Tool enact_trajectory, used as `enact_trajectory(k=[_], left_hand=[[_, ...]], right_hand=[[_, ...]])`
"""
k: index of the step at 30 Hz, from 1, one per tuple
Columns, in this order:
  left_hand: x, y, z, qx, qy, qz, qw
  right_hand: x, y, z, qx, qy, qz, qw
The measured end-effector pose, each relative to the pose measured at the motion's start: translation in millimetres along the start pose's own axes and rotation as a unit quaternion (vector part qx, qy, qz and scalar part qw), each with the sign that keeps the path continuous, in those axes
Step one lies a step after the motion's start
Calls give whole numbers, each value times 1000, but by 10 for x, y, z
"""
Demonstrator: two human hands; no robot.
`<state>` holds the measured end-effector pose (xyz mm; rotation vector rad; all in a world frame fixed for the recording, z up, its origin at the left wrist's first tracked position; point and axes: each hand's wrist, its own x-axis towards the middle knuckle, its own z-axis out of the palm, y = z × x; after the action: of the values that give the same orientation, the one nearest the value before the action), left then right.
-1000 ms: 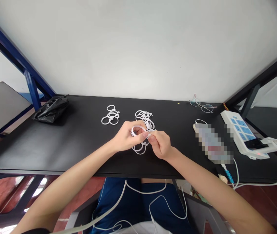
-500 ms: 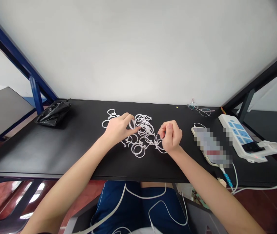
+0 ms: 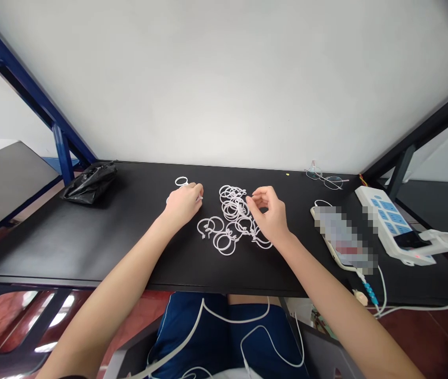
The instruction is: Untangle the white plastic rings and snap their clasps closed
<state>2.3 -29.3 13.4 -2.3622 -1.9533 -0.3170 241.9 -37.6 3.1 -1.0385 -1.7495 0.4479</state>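
Observation:
Thin white plastic rings with small clasp-like ends point(image 3: 224, 243) lie in a loose, overlapping heap on the black table point(image 3: 137, 231). At the left, a smaller group of the same rings point(image 3: 181, 181) is mostly covered by my left hand point(image 3: 184, 204). Its fingers are bent downward, and a bit of a white ring point(image 3: 199, 198) shows at the fingertips. My right hand point(image 3: 270, 213) hovers at the right edge of the larger heap. Its thumb and forefinger are apart, the other fingers curl in, and nothing shows between them.
A black plastic bag point(image 3: 91, 184) lies at the far left. On the right are glasses point(image 3: 326, 179), a phone point(image 3: 340, 239) with a charging cable, and a white power strip point(image 3: 393, 223). White cables point(image 3: 234, 319) cross my lap. A pale wall point(image 3: 224, 89) rises behind the table.
My left hand has moved left with a ring, from the larger heap to the smaller group. My right hand has turned and loosened from a curled fist, shifting slightly left and up.

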Motion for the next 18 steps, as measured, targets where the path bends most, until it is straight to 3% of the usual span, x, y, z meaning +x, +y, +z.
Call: enact_trajectory(k=[8,18], left_hand=[[-11,15,-2,15,-29,-14,999],[0,13,23,46,-35,-6,998]], right_hand=[[-8,37,-1,-100,-154,62,981],[-22,78,12,-85,-177,83,977]])
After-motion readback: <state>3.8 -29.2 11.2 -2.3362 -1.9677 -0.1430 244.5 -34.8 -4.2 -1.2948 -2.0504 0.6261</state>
